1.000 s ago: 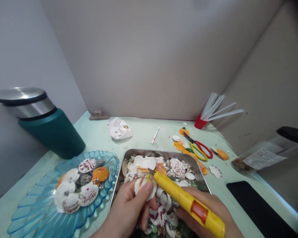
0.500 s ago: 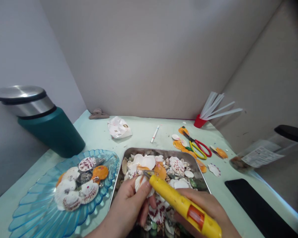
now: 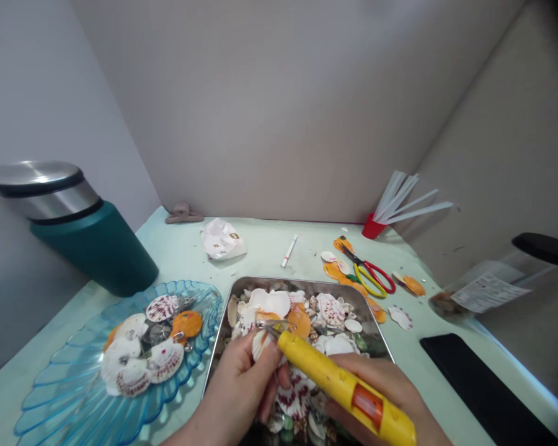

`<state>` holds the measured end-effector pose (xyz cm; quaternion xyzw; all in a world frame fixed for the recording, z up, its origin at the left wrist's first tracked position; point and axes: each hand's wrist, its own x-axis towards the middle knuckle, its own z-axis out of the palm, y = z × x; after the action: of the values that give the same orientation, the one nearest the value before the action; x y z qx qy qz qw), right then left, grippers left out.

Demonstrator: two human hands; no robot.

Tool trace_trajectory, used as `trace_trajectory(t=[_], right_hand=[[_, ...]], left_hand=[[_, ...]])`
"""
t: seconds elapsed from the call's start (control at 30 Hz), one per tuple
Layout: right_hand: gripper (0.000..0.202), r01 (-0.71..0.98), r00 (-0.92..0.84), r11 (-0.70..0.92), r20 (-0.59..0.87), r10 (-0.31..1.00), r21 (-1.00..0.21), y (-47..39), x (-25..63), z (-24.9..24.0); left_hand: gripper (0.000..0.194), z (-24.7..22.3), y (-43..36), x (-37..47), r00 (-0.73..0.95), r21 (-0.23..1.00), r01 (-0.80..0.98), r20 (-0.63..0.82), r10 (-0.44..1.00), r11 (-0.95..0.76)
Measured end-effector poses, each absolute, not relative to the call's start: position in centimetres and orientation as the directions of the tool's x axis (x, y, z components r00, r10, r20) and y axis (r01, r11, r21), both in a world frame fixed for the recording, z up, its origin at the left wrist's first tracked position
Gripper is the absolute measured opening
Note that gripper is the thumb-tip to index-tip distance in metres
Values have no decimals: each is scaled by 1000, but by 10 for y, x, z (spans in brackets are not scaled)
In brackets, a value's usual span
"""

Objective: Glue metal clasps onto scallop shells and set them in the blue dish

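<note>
My left hand is closed on a small white scallop shell with a brownish-orange streak, pinched between thumb and fingers over the tray. From the right, my right hand grips a yellow glue gun with an orange-red part in its body. The gun's metal nozzle points left and meets the shell's upper edge in the picture; whether they touch I cannot tell. A thin bent wire sticks out beside the nozzle. Beneath both hands, a metal tray is full of mixed shells, some hidden by the hands.
A blue scalloped plate on the left holds several shells with metal clips. Behind it stands a green bottle. Scissors, orange shells and a red cup with white sticks lie back right; a black phone lies right.
Almost nothing differs. The glue gun's tip and the shell have shifted very slightly left, along with a small shift of the whole view. Both hands keep their hold.
</note>
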<state>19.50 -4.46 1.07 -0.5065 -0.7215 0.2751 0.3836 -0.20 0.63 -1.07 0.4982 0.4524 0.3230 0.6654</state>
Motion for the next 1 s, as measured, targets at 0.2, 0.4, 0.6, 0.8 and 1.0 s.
trace_trajectory(t=[0.2, 0.4, 0.6, 0.8, 1.0], right_hand=[[23, 494, -212, 327, 253, 944, -806, -44, 194, 13], [27, 446, -179, 383, 339, 924, -809, -44, 192, 11], [20, 496, -170, 373, 334, 927, -784, -41, 192, 9], [15, 521, -164, 366, 330, 930, -771, -41, 194, 9], [15, 454, -86, 382, 387, 918, -805, -41, 192, 3]], left_hand=[[56, -9, 4, -2, 404, 956, 46, -282, 870, 289], [55, -5, 4, -2, 436, 959, 52, -272, 858, 278], [51, -6, 5, -3, 408, 957, 5, -268, 873, 291], [51, -7, 7, -2, 370, 953, -7, -279, 886, 303], [50, -2, 6, -3, 339, 951, 5, -293, 894, 310]])
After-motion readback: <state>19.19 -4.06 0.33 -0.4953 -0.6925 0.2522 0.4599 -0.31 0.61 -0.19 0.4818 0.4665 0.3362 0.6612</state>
